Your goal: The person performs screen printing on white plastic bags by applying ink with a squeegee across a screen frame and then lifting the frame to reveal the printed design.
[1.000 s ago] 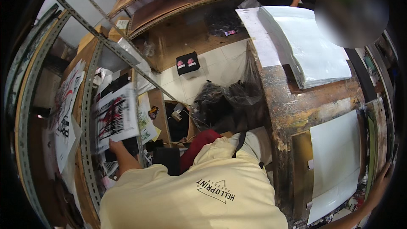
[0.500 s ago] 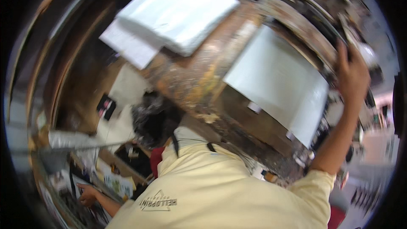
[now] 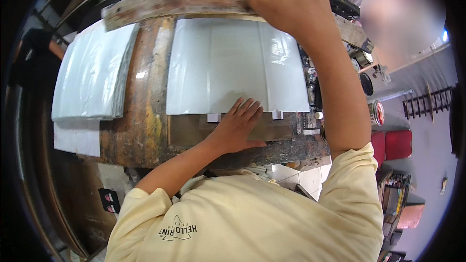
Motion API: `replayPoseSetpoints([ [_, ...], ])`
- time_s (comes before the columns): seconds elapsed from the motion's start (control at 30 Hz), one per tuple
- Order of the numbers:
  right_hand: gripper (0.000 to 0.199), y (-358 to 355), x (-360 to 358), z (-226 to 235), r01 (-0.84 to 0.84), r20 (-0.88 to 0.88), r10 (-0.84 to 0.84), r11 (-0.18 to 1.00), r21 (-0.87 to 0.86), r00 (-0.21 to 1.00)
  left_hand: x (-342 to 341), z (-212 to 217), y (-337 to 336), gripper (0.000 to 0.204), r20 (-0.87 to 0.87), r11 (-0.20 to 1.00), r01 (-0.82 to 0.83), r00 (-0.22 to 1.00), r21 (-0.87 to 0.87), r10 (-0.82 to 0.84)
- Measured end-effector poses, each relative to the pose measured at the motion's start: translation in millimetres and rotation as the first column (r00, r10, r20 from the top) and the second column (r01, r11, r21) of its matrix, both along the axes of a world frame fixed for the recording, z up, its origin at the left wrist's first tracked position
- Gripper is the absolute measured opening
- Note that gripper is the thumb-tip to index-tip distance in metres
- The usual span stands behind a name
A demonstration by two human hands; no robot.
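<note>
Lying palm down with its fingers lightly fanned and its thumb out to the right, the left hand (image 3: 238, 127) lays its fingertips over the near edge of a glossy pale sheet (image 3: 233, 65) and pinches nothing. That sheet lies flat on a paint-stained wooden worktable (image 3: 145, 126), two faint creases running through it from far edge to near, with a brown board (image 3: 187, 128) showing below its near edge. Two small white tabs (image 3: 213, 117) stick out there, one to each side of the fingers. The right hand (image 3: 289, 2) is raised over a worn wooden plank (image 3: 179, 2) along the far side; its fingertips run out of view, so I cannot tell whether it grips anything. Left of the sheet and apart from it sits a thick stack of shiny pale sheets (image 3: 92, 73), with white paper (image 3: 77, 137) poking out underneath.
</note>
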State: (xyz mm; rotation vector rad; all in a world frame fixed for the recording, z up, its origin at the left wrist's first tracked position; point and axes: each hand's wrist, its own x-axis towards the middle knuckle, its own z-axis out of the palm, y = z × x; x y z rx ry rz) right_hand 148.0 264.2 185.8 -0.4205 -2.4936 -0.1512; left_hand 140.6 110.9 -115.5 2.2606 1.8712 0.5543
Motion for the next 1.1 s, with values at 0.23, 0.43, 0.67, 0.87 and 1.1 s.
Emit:
replayPoseSetpoints([
  [0.23,0.057,21,-5,-1,-0.036,0.025,0.041,0.987,-0.153,0.999,21,-46,61,0.115,0.034,0.993,-0.033,0.999,0.116,0.029],
  [0.43,0.056,11,1,-3,0.016,0.01,-0.015,0.996,-0.091,1.0,21,-54,55,0.116,0.039,0.996,-0.029,0.999,0.083,0.025],
  [0.67,0.055,-9,3,-2,0.162,0.012,-0.162,0.986,-0.036,0.987,23,-42,43,0.115,0.052,0.987,-0.1,0.994,0.128,0.094],
  [0.87,0.054,-8,-8,5,0.27,0.108,-0.251,0.929,-0.254,0.962,-33,-14,-59,0.123,0.066,0.945,-0.327,0.943,0.002,0.327],
  [1.1,0.053,11,5,-31,-0.051,-0.194,0.082,0.986,0.157,0.978,-51,-51,-101,0.126,-0.011,0.934,-0.358,0.934,-0.012,0.357],
])
